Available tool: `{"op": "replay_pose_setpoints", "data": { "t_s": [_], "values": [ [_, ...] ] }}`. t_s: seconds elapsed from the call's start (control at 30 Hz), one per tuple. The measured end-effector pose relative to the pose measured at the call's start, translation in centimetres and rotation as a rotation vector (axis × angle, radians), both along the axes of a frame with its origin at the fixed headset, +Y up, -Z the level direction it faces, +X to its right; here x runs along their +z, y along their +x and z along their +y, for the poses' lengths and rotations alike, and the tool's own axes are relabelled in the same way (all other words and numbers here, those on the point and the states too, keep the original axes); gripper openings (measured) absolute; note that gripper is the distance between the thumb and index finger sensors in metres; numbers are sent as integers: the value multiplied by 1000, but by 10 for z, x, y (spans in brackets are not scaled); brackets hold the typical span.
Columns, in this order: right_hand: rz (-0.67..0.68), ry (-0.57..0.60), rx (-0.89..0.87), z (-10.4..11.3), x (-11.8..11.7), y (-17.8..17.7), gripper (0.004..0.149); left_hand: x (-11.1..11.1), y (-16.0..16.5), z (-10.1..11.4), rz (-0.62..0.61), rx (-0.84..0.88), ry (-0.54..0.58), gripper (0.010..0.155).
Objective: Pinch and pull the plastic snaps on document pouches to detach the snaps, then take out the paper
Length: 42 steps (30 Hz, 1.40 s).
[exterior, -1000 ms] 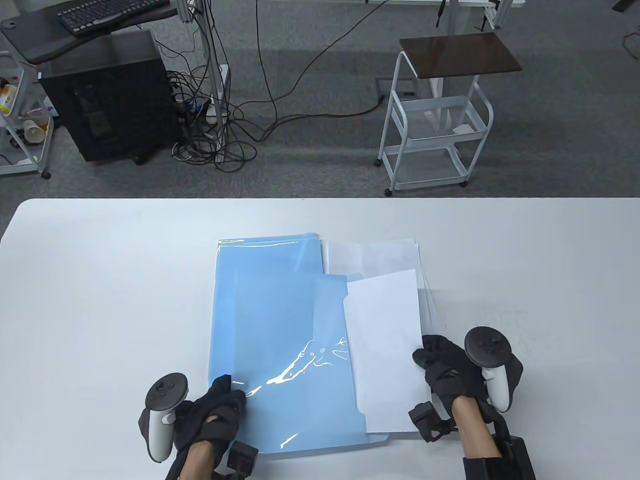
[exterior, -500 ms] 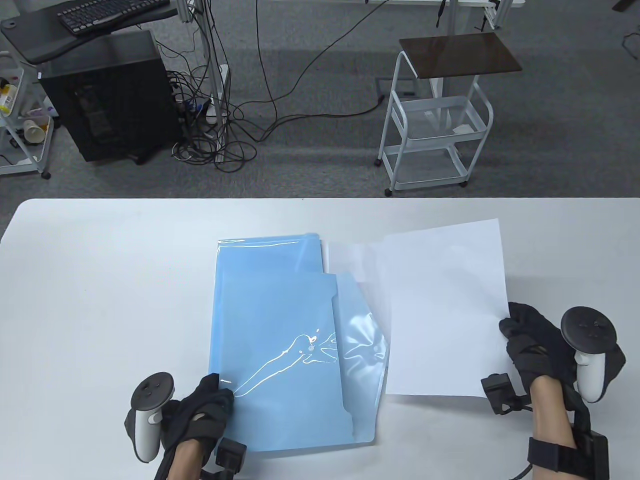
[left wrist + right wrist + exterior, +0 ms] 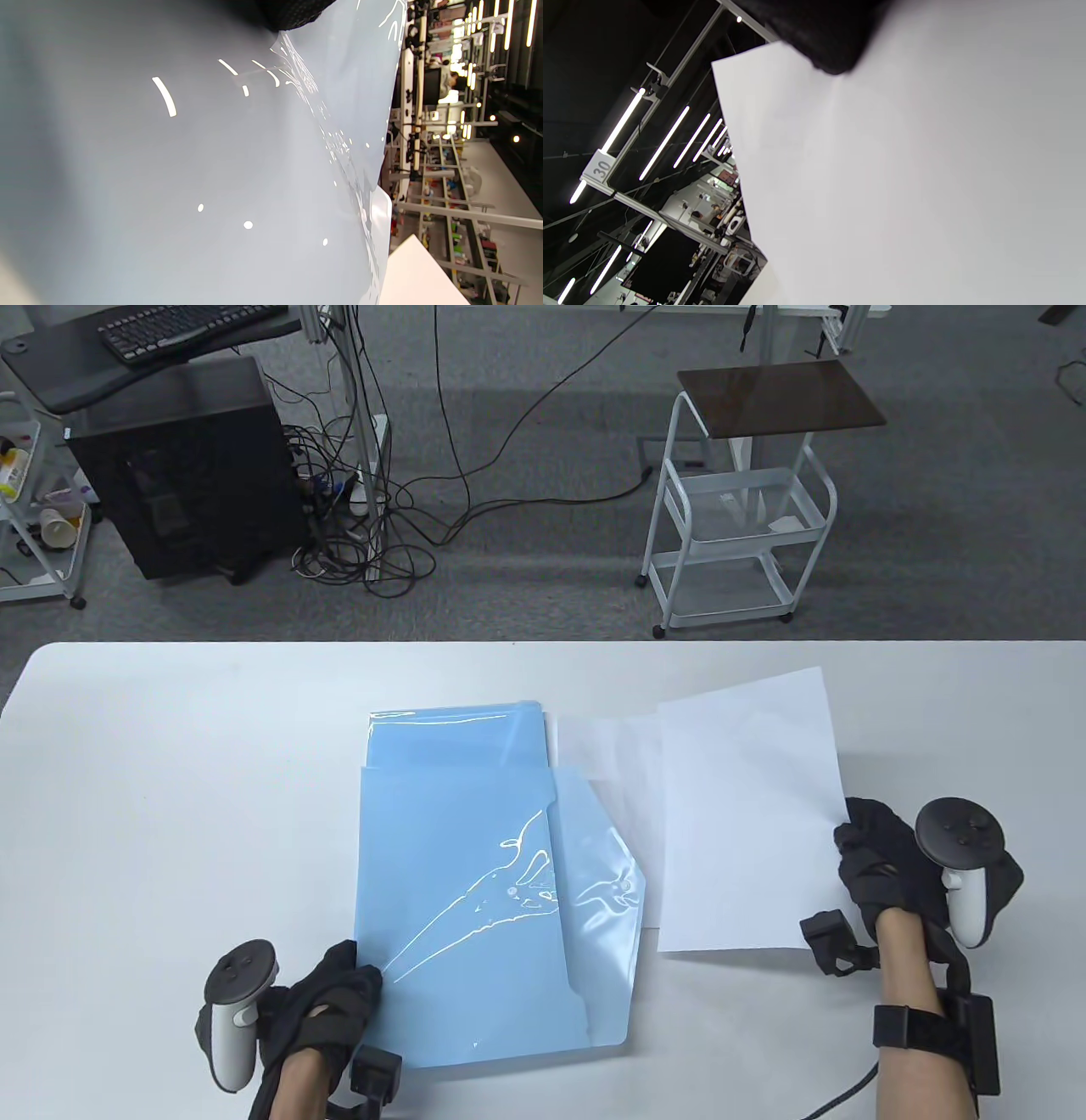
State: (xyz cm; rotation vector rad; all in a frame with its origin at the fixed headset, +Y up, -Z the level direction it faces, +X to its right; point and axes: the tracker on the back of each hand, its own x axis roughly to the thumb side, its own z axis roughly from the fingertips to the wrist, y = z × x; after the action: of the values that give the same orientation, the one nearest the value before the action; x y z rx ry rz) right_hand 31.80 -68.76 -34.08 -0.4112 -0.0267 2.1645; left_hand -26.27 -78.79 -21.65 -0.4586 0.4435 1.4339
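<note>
A light blue document pouch [image 3: 475,916] lies mid-table with its flap [image 3: 607,891] open and crumpled to the right. My left hand [image 3: 344,984] grips its near left corner; the left wrist view shows the glossy pouch [image 3: 203,169] under a fingertip [image 3: 292,17]. My right hand [image 3: 857,840] pinches the right edge of a white sheet of paper [image 3: 747,814], fully out of the pouch and held over the table right of it. In the right wrist view the paper [image 3: 903,178] fills the frame below a dark fingertip [image 3: 835,46].
A second blue pouch [image 3: 450,734] lies beneath the first, toward the far side. More white sheets [image 3: 607,751] lie under the held paper. The white table [image 3: 170,780] spans the view. Beyond its far edge stand a white cart [image 3: 738,517] and a black computer case [image 3: 182,466].
The right hand drew the sheet rightward fully out of the pouch, then moved it slightly back and left. The left hand slid the pouch left and toward me; its flap has opened.
</note>
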Motion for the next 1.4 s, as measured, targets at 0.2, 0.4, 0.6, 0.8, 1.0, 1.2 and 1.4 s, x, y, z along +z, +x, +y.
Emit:
{"op": "replay_pose_setpoints", "data": {
  "t_s": [0.2,0.4,0.6,0.8,1.0,1.2,1.4],
  "values": [
    [83,-38,-26,-25,-26,-33,42,0,1,1,-13,7,-10,49],
    [100,-60,-61,-48,-45,-51,42,-2,5,-1,-30,13,-20,49],
    [98,-85,-83,-66,-58,-58,42,-2,7,-1,-41,8,-29,49],
    [94,-112,-48,-74,-68,-61,43,-3,8,-1,-47,1,-37,49],
    [98,-134,16,-83,-72,-65,50,-3,10,-1,-57,-7,-41,49],
    [46,-131,72,-83,-66,-57,55,-4,11,-2,-60,-11,-42,49],
    [7,-111,161,-71,-49,-45,62,-4,12,-1,-63,-4,-29,49]
  ]
}}
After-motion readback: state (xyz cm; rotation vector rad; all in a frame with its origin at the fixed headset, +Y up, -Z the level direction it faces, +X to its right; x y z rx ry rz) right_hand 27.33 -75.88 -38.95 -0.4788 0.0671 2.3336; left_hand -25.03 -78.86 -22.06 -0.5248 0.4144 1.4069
